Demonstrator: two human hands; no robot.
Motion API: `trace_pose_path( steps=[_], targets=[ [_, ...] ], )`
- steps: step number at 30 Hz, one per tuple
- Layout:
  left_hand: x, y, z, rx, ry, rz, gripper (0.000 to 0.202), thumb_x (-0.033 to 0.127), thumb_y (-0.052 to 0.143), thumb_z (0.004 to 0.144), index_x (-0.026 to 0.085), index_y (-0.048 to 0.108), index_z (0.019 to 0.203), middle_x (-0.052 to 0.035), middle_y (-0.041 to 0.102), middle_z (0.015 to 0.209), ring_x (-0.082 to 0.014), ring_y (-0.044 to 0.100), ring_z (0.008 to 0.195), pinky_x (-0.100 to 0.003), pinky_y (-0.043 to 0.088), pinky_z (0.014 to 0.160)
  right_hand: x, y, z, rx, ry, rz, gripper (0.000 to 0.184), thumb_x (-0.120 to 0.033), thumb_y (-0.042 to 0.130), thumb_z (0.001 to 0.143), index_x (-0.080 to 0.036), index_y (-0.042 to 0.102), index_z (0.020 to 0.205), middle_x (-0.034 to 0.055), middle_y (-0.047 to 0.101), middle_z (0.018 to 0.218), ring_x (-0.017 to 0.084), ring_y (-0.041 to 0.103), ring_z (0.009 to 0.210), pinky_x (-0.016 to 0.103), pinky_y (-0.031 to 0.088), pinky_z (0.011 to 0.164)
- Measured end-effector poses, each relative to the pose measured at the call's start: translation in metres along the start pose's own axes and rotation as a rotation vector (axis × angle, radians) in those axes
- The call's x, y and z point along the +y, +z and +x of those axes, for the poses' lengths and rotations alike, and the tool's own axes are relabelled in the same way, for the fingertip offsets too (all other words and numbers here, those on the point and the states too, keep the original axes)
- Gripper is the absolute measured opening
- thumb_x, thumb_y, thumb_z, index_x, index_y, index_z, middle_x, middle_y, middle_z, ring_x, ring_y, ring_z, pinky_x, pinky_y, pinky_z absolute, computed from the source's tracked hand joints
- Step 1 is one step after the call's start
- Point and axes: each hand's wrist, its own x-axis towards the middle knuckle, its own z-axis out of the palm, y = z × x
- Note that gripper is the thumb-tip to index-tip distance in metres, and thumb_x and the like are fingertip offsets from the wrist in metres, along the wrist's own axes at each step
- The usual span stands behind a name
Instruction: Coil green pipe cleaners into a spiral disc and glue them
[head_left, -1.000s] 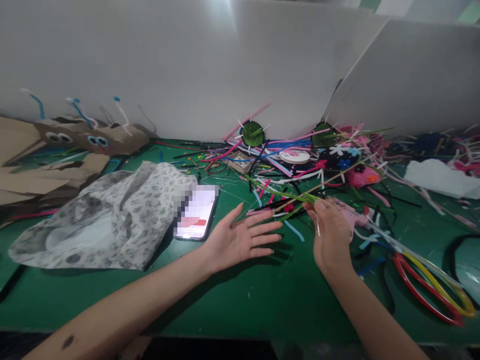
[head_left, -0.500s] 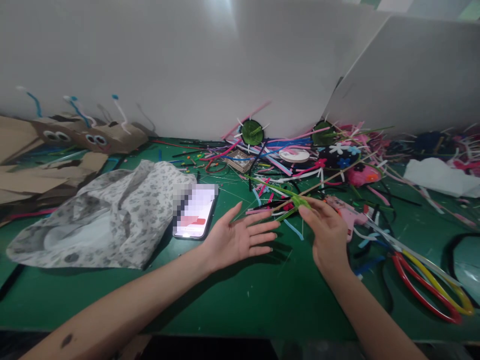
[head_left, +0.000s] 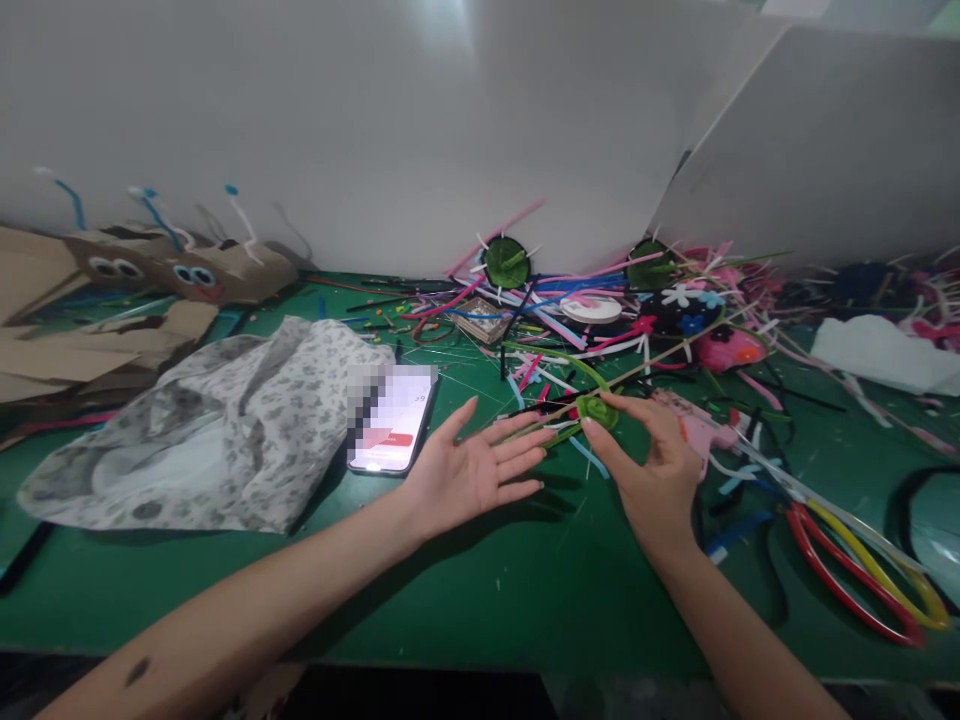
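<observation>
In the head view, your left hand is open near the middle of the frame, palm turned up, thumb apart and fingers pointing right. Your right hand, right of centre, pinches a small green coil between thumb and index finger. The coil is just right of your left fingertips, with a green strand curving away from it toward the upper left. Whether your left fingertips touch any of the thin strands behind them, you cannot tell from here.

Left of your open hand, a phone lies with its screen lit, next to a crumpled grey-patterned cloth at left. At the upper left of the frame you have a brown cardboard figure with stuck-on eyes. Above centre, a dark-rimmed green disc leans upright by the pale wall, over a heap of coloured strips; a white disc sits among them. Just beyond your right hand is a pink tool, partly hidden. At lower right, a red handle and a yellow one lie on the green table.
</observation>
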Motion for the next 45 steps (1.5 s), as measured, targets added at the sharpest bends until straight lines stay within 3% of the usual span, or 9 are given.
trace_pose_path(
  steps=[28,33,41,45],
  targets=[
    [0.0024,-0.0015,0.0003,0.016,0.013,-0.049,0.066,0.051,0.035,0.095,0.007,0.033,0.144,-0.0187,0.057,0.132,-0.0249,0.067,0.097,-0.041,0.050,0.086,0.0001,-0.0010,0.0025,0.072,0.009,-0.052,0.025,-0.034,0.072,0.077,-0.021,0.070,0.098,0.0057,0.069,0.097,0.023,0.062,0.093,0.044,0.047,0.088],
    [0.0029,-0.0018,0.0013,0.024,0.025,-0.051,0.065,0.050,0.035,0.096,0.005,0.034,0.143,-0.0194,0.061,0.125,-0.0251,0.068,0.093,-0.040,0.051,0.085,0.0024,-0.0018,0.0054,0.156,0.028,-0.054,0.026,-0.034,0.073,0.076,-0.021,0.070,0.098,0.0050,0.069,0.095,0.023,0.062,0.094,0.042,0.047,0.089],
    [0.0033,-0.0024,0.0016,0.008,-0.005,-0.025,0.065,0.051,0.034,0.095,0.009,0.033,0.144,-0.0191,0.054,0.136,-0.0257,0.066,0.098,-0.041,0.050,0.085,0.0009,0.0001,0.0032,0.069,-0.034,-0.069,0.025,-0.033,0.072,0.077,-0.020,0.070,0.098,0.0056,0.070,0.096,0.022,0.062,0.092,0.041,0.047,0.088],
    [0.0035,-0.0043,0.0020,0.003,0.003,-0.030,0.064,0.051,0.034,0.095,0.009,0.033,0.144,-0.0195,0.052,0.138,-0.0261,0.066,0.099,-0.042,0.049,0.087,0.0022,-0.0017,0.0050,0.145,-0.006,-0.096,0.025,-0.033,0.073,0.076,-0.020,0.071,0.098,0.0055,0.070,0.095,0.023,0.062,0.094,0.042,0.047,0.089]
  ],
)
